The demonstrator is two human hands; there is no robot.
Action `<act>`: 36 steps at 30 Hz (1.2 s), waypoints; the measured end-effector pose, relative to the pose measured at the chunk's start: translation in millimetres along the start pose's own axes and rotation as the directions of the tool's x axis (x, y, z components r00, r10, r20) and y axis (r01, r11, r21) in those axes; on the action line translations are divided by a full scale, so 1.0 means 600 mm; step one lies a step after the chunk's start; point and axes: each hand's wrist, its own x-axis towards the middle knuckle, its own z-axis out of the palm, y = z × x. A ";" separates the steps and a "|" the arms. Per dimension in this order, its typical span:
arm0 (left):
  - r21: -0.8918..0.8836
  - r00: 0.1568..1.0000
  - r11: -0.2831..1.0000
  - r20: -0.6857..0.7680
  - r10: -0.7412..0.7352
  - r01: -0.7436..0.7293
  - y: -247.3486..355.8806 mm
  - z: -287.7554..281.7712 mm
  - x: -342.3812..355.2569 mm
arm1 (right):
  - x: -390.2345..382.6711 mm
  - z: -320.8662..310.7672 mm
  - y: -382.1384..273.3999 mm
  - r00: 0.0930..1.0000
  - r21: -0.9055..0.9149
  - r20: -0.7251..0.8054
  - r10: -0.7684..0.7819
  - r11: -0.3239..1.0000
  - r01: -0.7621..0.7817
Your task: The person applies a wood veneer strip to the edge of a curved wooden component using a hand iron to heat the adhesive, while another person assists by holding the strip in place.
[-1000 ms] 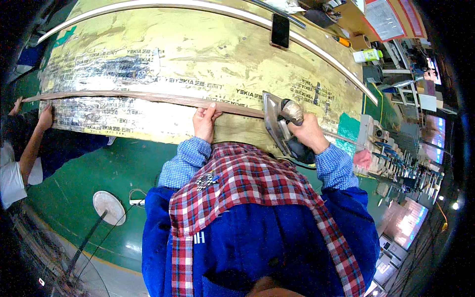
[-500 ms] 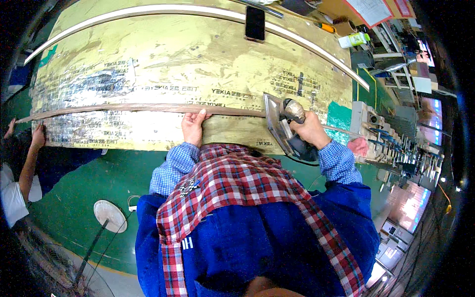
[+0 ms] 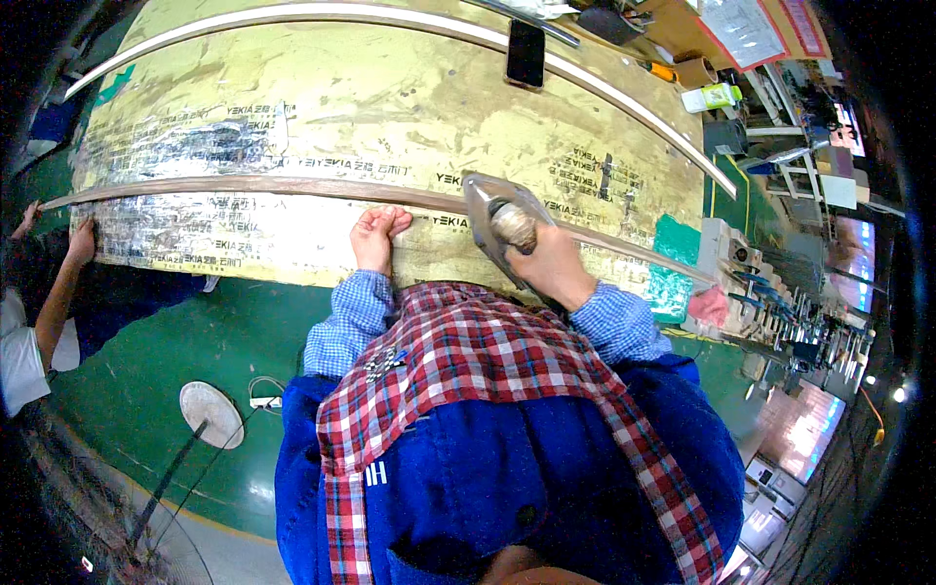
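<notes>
At the far left, another person's hand (image 3: 80, 241) rests on the end of a long brown wooden strip (image 3: 244, 185), at the edge of the desk (image 3: 390, 97). The strip runs across the desk from that end toward the right, lying flat on a yellowish, foil-patched sheet that covers the desk top. Below the desk edge, on the green floor (image 3: 146, 331), stands a round white disc on a thin pole (image 3: 210, 413).

The left hand (image 3: 375, 234) lies flat on the desk, fingers close together and pointing away from the person, with the fingertips touching the near edge of the wooden strip; it presses down and grips nothing. Just to its right, the right hand (image 3: 546, 263) is closed around the wooden handle of a clothes iron (image 3: 497, 226), whose pointed metal sole sits on the strip, tip facing away from the person. The strip goes on past the iron to the desk's right end.

Farther back, a pale second strip (image 3: 341, 15) curves along the far side of the desk, and a dark phone (image 3: 526, 54) lies just beside it. At the right, beyond the desk, are a roll of tape (image 3: 697, 71), a small white and green bottle (image 3: 712, 97) and racks of tools (image 3: 799, 312).
</notes>
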 end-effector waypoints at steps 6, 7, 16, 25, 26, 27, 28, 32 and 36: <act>0.813 0.598 -0.155 0.529 0.602 -0.562 0.169 -0.001 -0.002 | -0.005 -0.004 -0.026 1.000 0.079 -0.012 -0.014 0.997 0.015; 0.752 0.517 -0.328 0.641 0.568 -0.571 0.214 0.016 -0.001 | -0.004 -0.003 -0.025 1.000 0.062 0.004 -0.006 0.998 0.006; 0.535 0.581 -0.435 0.813 0.032 -0.725 0.214 -0.031 0.084 | 0.002 0.020 -0.030 0.996 -0.194 0.091 0.018 0.981 0.000; 0.530 0.517 -0.365 0.844 0.143 -0.765 0.209 -0.032 0.098 | 0.011 0.038 -0.048 0.979 -0.323 0.192 -0.065 0.938 0.125; 0.528 0.516 -0.370 0.845 0.138 -0.764 0.208 -0.032 0.100 | 0.009 0.044 -0.047 0.976 -0.351 0.201 -0.083 0.924 0.151; 0.525 0.516 -0.378 0.846 0.133 -0.763 0.208 -0.032 0.101 | 0.010 0.048 -0.048 0.971 -0.349 0.226 -0.074 0.925 0.151; 0.525 0.517 -0.370 0.846 0.129 -0.767 0.210 -0.032 0.101 | 0.010 0.052 -0.049 0.966 -0.345 0.250 -0.063 0.926 0.150; 0.533 0.532 -0.393 0.838 0.123 -0.749 0.202 -0.039 0.103 | 0.007 0.057 -0.060 0.971 -0.300 0.229 -0.073 0.943 0.142; 0.552 0.557 -0.382 0.823 0.110 -0.741 0.202 -0.037 0.104 | 0.010 0.062 -0.055 0.975 -0.286 0.210 -0.070 0.949 0.130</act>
